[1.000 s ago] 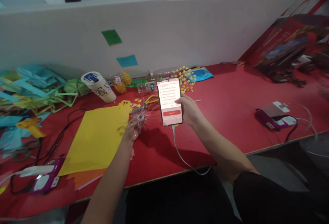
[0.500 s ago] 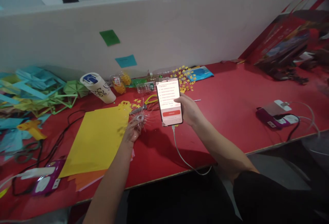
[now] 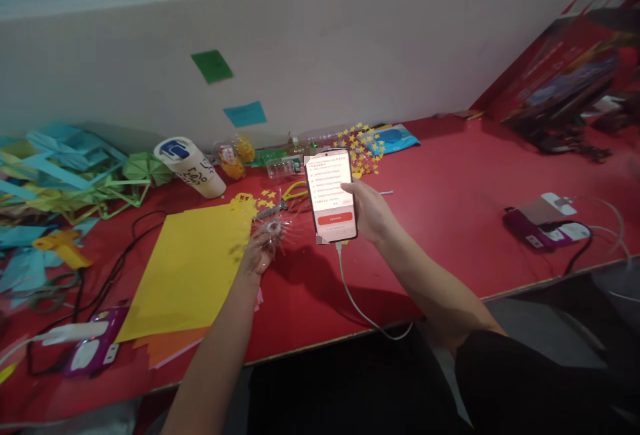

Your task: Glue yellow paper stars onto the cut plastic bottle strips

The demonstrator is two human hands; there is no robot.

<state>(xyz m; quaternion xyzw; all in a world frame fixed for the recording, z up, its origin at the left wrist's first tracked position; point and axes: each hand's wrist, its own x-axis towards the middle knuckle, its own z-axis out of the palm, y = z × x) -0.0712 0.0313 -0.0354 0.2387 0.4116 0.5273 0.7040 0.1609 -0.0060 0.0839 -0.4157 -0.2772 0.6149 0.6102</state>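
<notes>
My right hand point(image 3: 373, 212) is closed around a smartphone point(image 3: 333, 196), with the thumb over the right edge of its lit screen. The screen shows lines of text and a red button. A white charging cable point(image 3: 345, 278) runs from the bottom of the phone toward the table's front edge. To the left, my left hand point(image 3: 259, 252) grips a clear plastic piece point(image 3: 273, 227) with thin strips fanning out like spikes, which looks like a cut bottle. Yellow-handled pliers point(image 3: 295, 191) lie just behind it, partly hidden by the phone.
Yellow paper sheets point(image 3: 185, 275) lie left of my left hand. Farther left are folded paper shapes point(image 3: 75, 168), a yellow glue gun point(image 3: 63, 247), scissors point(image 3: 53, 294) and a purple power strip point(image 3: 95, 345). A white cup point(image 3: 193, 168) leans near the partition. Another power strip point(image 3: 535, 232) sits at right.
The view has shifted slightly. Lines of text on the phone's screen look different. Both hands keep their holds in almost the same places.
</notes>
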